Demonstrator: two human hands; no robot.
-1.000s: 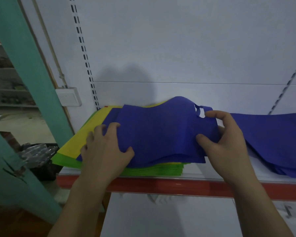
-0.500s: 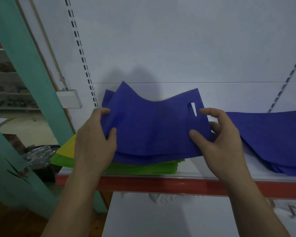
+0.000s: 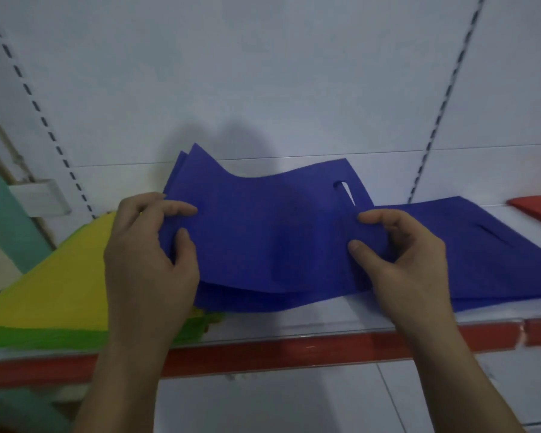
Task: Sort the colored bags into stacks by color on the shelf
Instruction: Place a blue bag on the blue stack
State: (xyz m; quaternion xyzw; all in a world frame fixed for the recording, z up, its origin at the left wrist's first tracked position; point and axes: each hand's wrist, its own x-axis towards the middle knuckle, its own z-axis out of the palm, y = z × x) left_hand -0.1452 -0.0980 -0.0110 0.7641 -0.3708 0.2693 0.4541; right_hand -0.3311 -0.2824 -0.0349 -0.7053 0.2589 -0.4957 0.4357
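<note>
While 2 hands [image 3: 150,254] [image 3: 406,254] grip their ends, blue bags [image 3: 269,232] sag.

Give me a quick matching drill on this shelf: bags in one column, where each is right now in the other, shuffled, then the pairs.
1 yellow bag
2 green bags
3 red bag
4 blue bundle

A far right end of the shelf
B held in the left hand and right hand
C bottom layer at the left
D lying on the green bags

Pairs: 1-D, 2-C, 3-A, 4-B
</note>
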